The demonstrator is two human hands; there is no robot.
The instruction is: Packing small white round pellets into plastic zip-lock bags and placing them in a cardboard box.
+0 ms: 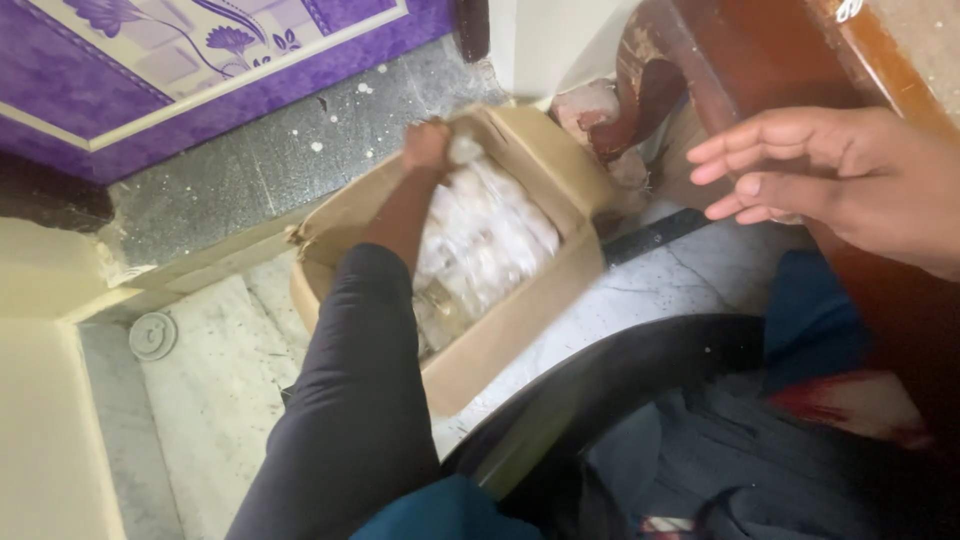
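An open cardboard box (520,300) sits on a pale marble floor (220,400), close to a grey stone step (260,170). The box is filled with small white items wrapped in clear plastic (490,235); what they are is too blurred to tell. The left hand (428,145), at the end of a dark long sleeve (350,400), reaches down into the far end of the box and is closed in a fist on a bit of the plastic wrapping near the box's far wall. The right hand (830,185) hovers at the upper right, well apart from the box, open and holding nothing, fingers stretched out and pointing left. It is in front of a dark red-brown wooden piece of furniture (720,60) with a curved carved leg. A purple panel (180,70) with a flower pattern runs above the stone step. A round white disc (152,335) lies on the floor to the left of the box. Dark cloth (720,450) fills the lower right.
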